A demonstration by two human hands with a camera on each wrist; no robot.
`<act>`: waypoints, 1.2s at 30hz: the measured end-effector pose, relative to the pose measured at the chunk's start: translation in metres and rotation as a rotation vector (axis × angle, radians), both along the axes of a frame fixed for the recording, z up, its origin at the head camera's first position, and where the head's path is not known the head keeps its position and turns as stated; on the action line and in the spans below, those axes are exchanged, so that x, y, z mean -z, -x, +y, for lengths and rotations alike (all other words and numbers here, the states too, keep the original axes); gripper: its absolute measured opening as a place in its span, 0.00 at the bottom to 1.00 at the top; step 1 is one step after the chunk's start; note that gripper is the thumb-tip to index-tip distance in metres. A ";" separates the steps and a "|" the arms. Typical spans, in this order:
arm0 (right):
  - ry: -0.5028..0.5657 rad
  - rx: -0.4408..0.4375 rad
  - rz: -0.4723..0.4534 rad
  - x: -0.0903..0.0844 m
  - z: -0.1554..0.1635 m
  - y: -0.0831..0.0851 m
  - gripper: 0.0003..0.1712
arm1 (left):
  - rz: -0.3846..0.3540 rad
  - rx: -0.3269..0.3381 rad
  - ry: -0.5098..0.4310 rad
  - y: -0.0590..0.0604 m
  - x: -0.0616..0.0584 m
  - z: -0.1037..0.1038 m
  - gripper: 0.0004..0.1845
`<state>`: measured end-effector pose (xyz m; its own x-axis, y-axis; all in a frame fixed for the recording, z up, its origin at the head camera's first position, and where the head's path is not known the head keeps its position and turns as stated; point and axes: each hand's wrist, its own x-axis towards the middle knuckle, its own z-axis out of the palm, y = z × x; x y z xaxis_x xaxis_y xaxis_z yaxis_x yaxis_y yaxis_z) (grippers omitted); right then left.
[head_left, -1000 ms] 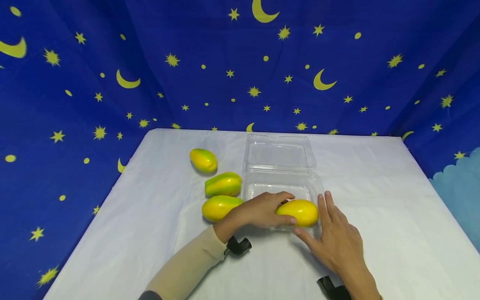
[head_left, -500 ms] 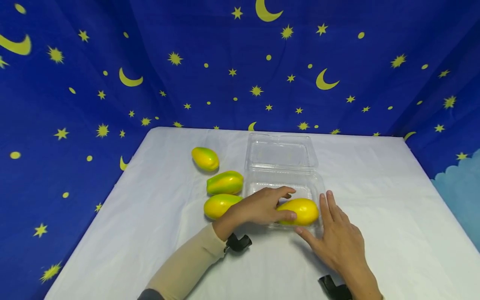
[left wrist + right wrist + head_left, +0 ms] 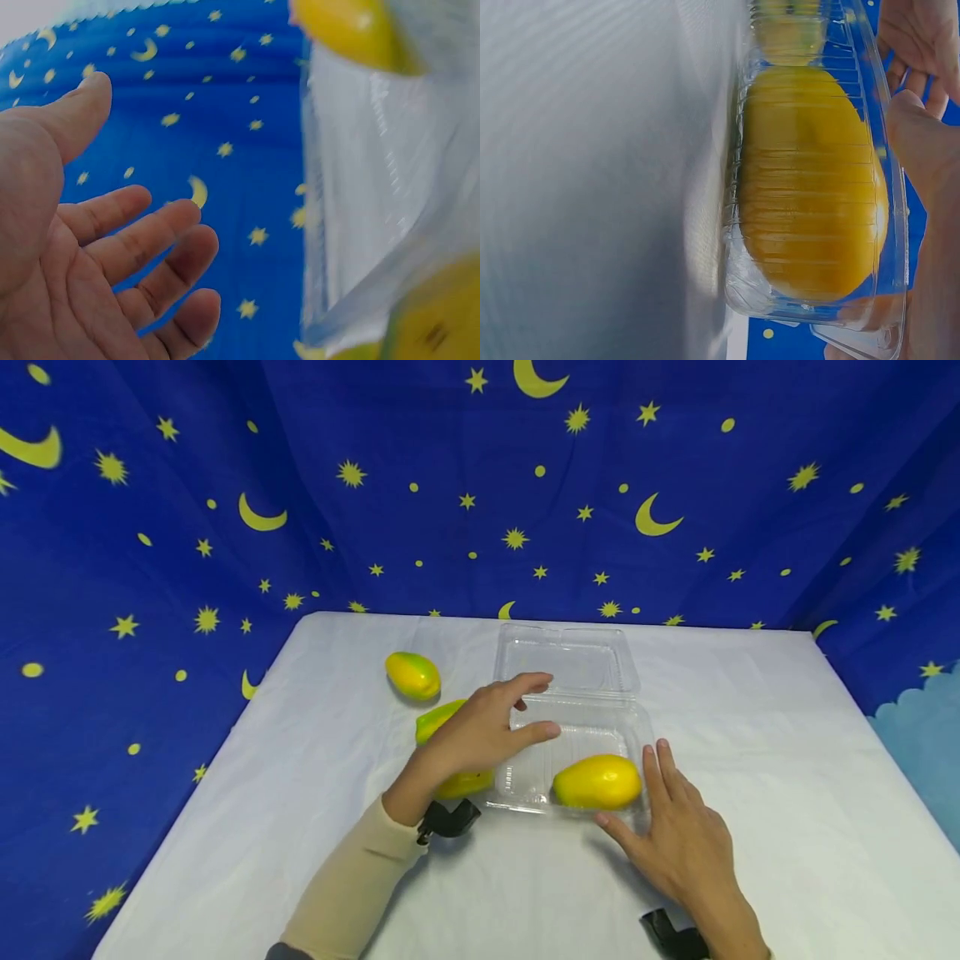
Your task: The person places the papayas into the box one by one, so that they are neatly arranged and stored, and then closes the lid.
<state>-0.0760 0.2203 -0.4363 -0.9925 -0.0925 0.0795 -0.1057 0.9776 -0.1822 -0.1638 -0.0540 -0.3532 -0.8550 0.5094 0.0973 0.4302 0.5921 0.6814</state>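
Observation:
A clear plastic clamshell box (image 3: 525,777) lies open on the white table, its lid (image 3: 567,660) folded back. One yellow mango-like fruit (image 3: 597,782) (image 3: 810,180) lies in the box's front right corner. My left hand (image 3: 540,703) hovers open above the box's left edge, its fingers (image 3: 135,247) spread and holding nothing. My right hand (image 3: 633,797) lies with straight fingers against the box's right front corner, its thumb (image 3: 922,142) beside the fruit. Three more fruits lie left of the box: one at the back (image 3: 412,675), two (image 3: 431,721) (image 3: 465,785) partly hidden under my left hand.
The white tablecloth (image 3: 750,760) runs wide to the right and front of the box. A blue curtain with yellow stars and moons (image 3: 480,485) closes in the back and both sides of the table.
My left hand has let go of the fruit in the box and risen up and back to the left. The fruit stays in the box. My right hand has barely moved.

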 end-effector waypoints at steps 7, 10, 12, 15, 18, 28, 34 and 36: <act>0.022 -0.003 0.010 0.001 0.001 -0.001 0.66 | 0.038 -0.118 -0.080 0.015 -0.009 -0.036 0.36; 0.026 -0.004 0.011 0.000 0.001 -0.001 0.67 | 0.052 -0.167 -0.089 0.020 -0.011 -0.049 0.35; 0.021 -0.001 0.004 0.000 0.002 -0.001 0.67 | 0.058 -0.187 -0.089 0.023 -0.012 -0.055 0.35; 0.017 0.005 -0.002 -0.001 0.002 -0.001 0.67 | 0.066 -0.202 -0.089 0.026 -0.013 -0.061 0.35; 0.026 0.008 -0.006 -0.002 0.002 -0.001 0.67 | 0.076 -0.215 -0.096 0.031 -0.011 -0.068 0.35; 0.040 0.002 0.002 0.003 -0.001 -0.002 0.66 | 0.154 -0.275 -0.101 0.063 0.010 -0.123 0.29; 0.023 0.001 0.009 0.001 0.000 0.000 0.67 | 0.134 -0.359 -0.125 0.076 0.027 -0.146 0.27; 0.022 0.001 0.016 0.001 0.001 0.000 0.67 | 0.136 -0.370 -0.137 0.078 0.029 -0.149 0.28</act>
<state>-0.0759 0.2213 -0.4374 -0.9912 -0.0896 0.0977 -0.1079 0.9735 -0.2018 -0.2417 -0.2027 -0.3824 -0.9527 0.1444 0.2675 0.2969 0.6312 0.7166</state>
